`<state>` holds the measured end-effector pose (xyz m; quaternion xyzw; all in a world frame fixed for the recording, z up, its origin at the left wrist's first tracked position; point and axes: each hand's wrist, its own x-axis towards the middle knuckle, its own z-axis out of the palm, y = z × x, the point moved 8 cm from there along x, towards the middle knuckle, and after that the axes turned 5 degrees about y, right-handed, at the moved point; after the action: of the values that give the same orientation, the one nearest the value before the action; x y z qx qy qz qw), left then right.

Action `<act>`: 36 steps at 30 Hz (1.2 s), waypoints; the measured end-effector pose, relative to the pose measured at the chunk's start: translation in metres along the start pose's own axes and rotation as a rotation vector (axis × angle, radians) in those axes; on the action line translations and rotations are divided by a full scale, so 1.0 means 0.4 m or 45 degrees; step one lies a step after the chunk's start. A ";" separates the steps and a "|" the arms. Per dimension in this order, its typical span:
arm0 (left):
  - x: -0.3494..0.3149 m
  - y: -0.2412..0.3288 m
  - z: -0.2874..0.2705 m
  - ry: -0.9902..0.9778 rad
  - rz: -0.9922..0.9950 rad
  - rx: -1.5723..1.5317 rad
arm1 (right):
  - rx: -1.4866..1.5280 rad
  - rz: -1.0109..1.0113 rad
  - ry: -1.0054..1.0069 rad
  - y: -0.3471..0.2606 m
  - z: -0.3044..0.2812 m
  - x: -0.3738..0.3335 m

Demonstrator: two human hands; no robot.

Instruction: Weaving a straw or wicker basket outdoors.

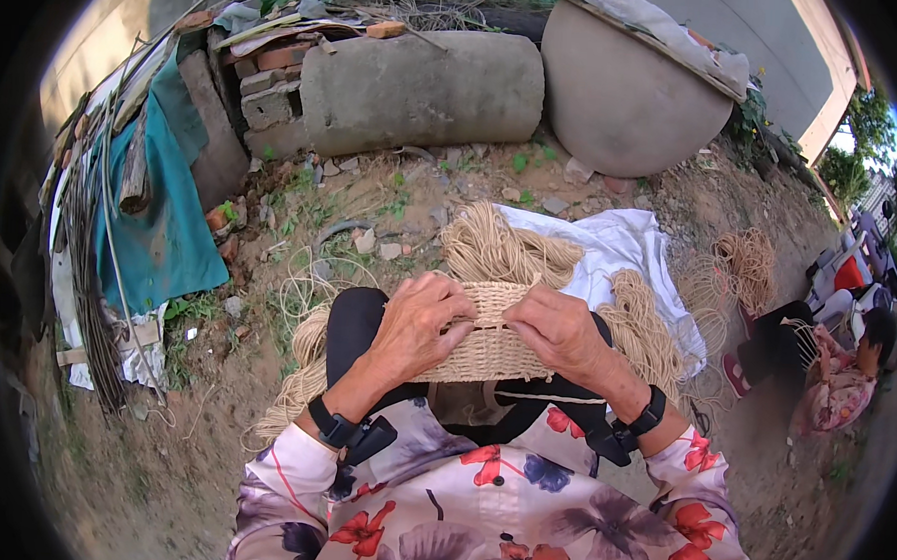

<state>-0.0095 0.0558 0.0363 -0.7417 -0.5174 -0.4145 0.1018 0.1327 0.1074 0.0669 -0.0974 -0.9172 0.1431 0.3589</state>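
Across my lap lies a tan woven cord piece [495,354], with rows of tight weave and a narrow dark gap across its middle. My left hand [425,317] is closed on its left side, fingers curled over the weave near the gap. On the other side my right hand [559,327] pinches at the weave, thumb and fingertips together; a short cord end sticks up by its fingers. Exactly what the right fingertips grip is partly hidden. A loose strand trails from the piece's lower edge toward my right wrist.
Bundles of tan cord [505,244] lie ahead on a white sheet [630,243], with more cord [310,359] beside my left leg. Another person [835,377] sits at the right near a cord coil [744,268]. Beyond stand a concrete cylinder [422,94] and a teal cloth [161,217].
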 end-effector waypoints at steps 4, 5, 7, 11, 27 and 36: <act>-0.002 0.002 0.013 0.030 0.045 0.041 | -0.038 0.014 -0.025 0.001 0.006 -0.010; -0.004 0.005 0.012 0.058 0.052 0.052 | -0.044 0.003 -0.025 0.000 0.006 -0.011; -0.007 0.010 0.014 0.103 0.060 0.053 | -0.067 -0.012 -0.024 -0.001 0.007 -0.013; -0.015 0.026 0.021 0.136 0.108 0.038 | -0.112 -0.022 -0.026 -0.005 0.012 -0.014; 0.026 0.034 0.036 0.020 -0.056 0.047 | -0.205 -0.080 -0.079 -0.018 0.025 -0.005; -0.356 0.093 0.175 -0.787 -1.728 -1.703 | -0.182 -0.028 -0.146 -0.011 0.047 -0.001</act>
<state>0.0406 -0.0174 -0.1006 -0.2696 -0.4954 -0.3796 -0.7333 0.1198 0.0997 0.0550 -0.1044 -0.9452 0.0788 0.2993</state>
